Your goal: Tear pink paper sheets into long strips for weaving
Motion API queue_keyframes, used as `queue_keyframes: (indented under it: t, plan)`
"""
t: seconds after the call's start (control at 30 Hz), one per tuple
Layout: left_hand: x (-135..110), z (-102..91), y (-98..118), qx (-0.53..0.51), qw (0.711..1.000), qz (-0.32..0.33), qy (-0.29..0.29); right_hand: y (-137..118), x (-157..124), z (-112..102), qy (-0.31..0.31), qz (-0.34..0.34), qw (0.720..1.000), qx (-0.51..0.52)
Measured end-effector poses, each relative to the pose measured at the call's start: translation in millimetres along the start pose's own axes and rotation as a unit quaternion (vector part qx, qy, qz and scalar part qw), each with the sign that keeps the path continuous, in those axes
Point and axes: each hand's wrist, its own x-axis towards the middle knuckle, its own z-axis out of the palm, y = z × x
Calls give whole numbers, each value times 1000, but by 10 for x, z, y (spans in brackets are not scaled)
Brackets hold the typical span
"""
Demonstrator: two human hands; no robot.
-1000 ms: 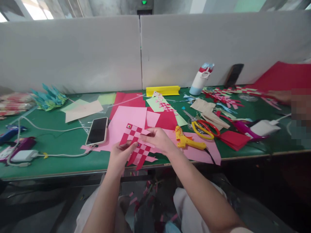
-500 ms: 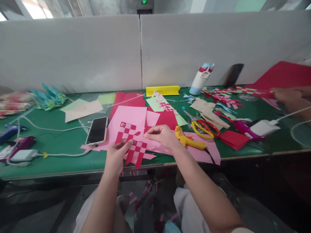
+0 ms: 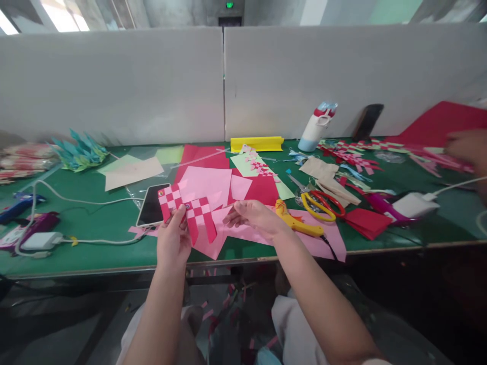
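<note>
My left hand (image 3: 174, 241) pinches a red-and-pink woven paper fish (image 3: 200, 214) between thumb and fingers. A second checkered piece (image 3: 170, 196) with a small round eye sticks out on the left of the thumb; whether the two are joined I cannot tell. Another eye shows beside the thumb tip. Over the pink paper (image 3: 208, 178), to the right of the fish, hovers my right hand (image 3: 249, 217), its fingers loosely bent and a little apart, with nothing visible in them. A yellow glue gun (image 3: 299, 223) lies just right of that hand.
Scissors (image 3: 323, 203) with yellow and red handles lie right of centre. A phone (image 3: 150, 208) and a white cable are on the left. Behind are a yellow folded strip (image 3: 256, 144), a bottle (image 3: 317, 126) and a grey partition (image 3: 152, 86). Another person's hand (image 3: 466, 147) works at far right.
My left hand has moved slightly left and lifted and turned the woven pieces, which now overlap the phone. My right hand's fingers have loosened from a pinch.
</note>
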Motion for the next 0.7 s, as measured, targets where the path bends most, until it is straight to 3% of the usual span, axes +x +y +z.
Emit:
queue_keyframes:
  t: [0.1, 0.17, 0.33, 0.47, 0.7]
  plan:
    - [34, 79, 15, -28, 999, 38, 26, 3, -3, 54, -77, 24, 997, 20]
    - [45, 133, 10, -41, 996, 64, 39, 29, 16, 133, -89, 47, 995, 19]
    - [42, 239, -40, -59, 988, 136, 50, 168, 122, 385, -2, 33, 998, 49]
    - [45, 270, -94, -47, 985, 155, 63, 270, 185, 520, 89, 21, 992, 84]
    - [84, 251, -186, -53, 981, 179, 50, 303, 183, 596, 121, -15, 986, 111]
